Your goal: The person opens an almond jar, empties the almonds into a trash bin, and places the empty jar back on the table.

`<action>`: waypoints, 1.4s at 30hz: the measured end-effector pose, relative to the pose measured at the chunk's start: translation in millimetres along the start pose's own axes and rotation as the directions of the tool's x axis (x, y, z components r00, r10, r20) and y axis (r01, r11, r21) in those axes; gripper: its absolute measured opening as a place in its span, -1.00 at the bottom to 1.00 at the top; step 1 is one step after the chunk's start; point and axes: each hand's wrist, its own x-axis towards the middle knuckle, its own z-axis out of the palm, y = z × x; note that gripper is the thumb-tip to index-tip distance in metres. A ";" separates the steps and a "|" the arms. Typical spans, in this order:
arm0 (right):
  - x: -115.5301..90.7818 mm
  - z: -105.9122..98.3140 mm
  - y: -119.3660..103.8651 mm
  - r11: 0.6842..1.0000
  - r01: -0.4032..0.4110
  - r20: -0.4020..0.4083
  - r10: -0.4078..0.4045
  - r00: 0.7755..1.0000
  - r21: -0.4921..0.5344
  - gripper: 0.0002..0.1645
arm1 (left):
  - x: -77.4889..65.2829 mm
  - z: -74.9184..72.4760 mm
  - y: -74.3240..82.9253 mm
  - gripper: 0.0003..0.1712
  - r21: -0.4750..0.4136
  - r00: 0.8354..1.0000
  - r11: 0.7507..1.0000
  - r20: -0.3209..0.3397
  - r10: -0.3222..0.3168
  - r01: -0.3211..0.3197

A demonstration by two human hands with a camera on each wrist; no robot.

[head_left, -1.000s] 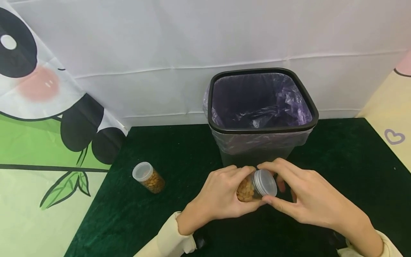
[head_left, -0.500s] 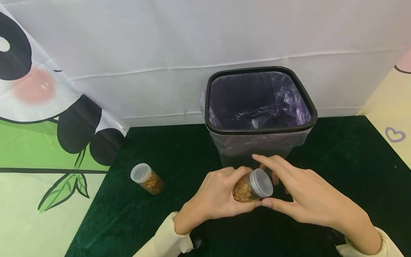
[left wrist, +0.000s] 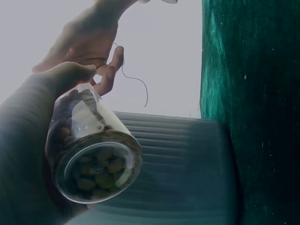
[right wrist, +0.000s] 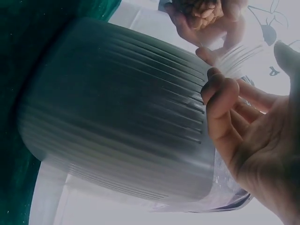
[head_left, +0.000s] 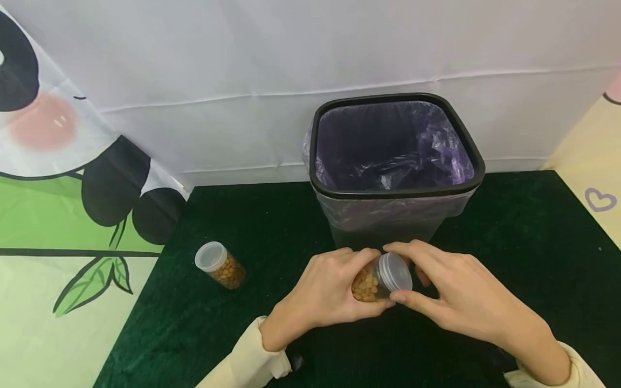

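The left hand [head_left: 326, 293] grips the jar [head_left: 366, 284], steadying it, I'd say, while the right hand [head_left: 453, 295] pinches its lid [head_left: 398, 272].

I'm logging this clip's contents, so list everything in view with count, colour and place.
Bin: 1, grey with black rim, near the backdrop
Liner: 1, translucent purple, inside the bin, showing outside below the rim
Cloth: 1, dark green, under the bin
Backdrop: white, behind the bin; cartoon print left, purple heart right
Held jar: 1, clear, before the bin; tan pieces inside, uncounted
Lid: 1, whitish, on the held jar
Other jar: 1, clear, white-lidded, similar pieces, on the cloth, left of the bin
Dark item: 1, black, lower centre of head view, too dim to identify
Left grip: 1, bare, around the held jar
Right grip: 1, bare, at the lid
Sleeves: 2, cream, lower edge of head view
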 end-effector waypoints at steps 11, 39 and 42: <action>1.5 1.7 1.2 0.995 0.079 0.014 -0.080 0.997 0.055 -0.19 | 0.4 -1.8 -2.7 -0.27 0.018 1.000 1.000 0.020 0.000 0.000; 1.1 5.4 -1.8 0.999 -0.033 0.021 0.032 0.999 0.023 -0.25 | 0.6 -5.1 -1.6 -0.28 0.005 1.000 1.000 0.028 -0.010 0.010; 1.8 6.0 -2.9 0.999 -0.019 0.017 0.019 1.000 0.029 -0.29 | 0.7 -4.8 -2.2 -0.28 0.006 1.000 1.000 0.024 -0.008 0.008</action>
